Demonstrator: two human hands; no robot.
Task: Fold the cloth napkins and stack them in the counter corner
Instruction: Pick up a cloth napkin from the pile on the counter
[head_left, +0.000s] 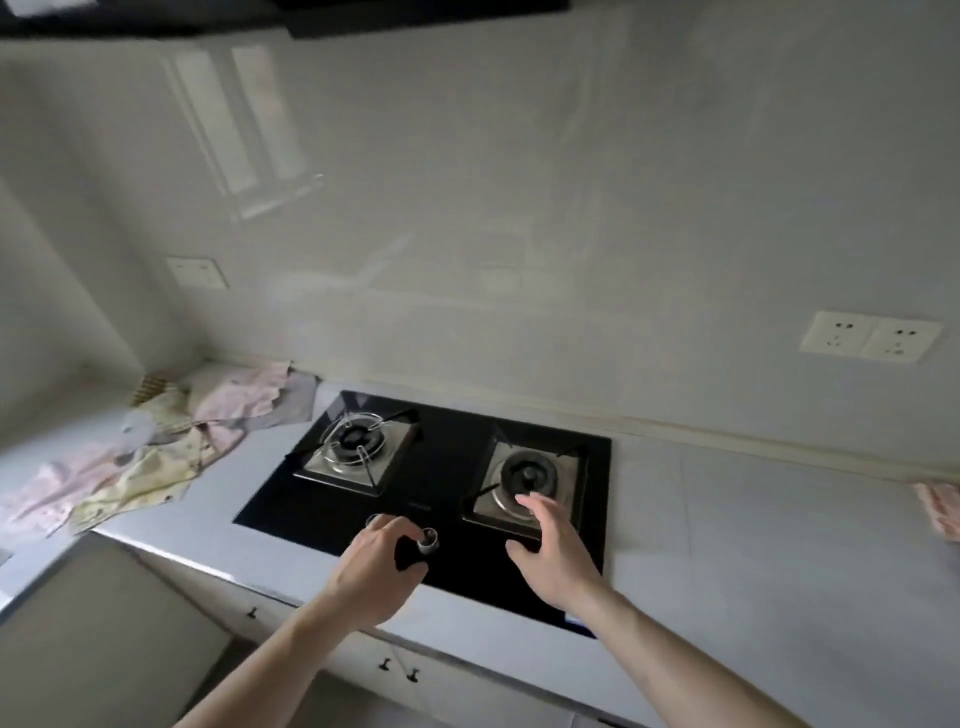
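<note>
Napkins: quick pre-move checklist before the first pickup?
1. Both hands free: ok. Left hand and right hand hold no cloth; both hang over the black cooktop.
2. Napkin pile located: ok. Crumpled napkins lie unfolded on the counter left of the cooktop, near the corner.
3. Stray napkin: ok. A pink one shows at the right edge, partly cut off.
4. Burners off: ok, no flame visible on the left burner or right burner.
5. Corner free for stacking: not ok, the pile covers it.
6. Left fingers touching the knob: cannot tell.
</note>
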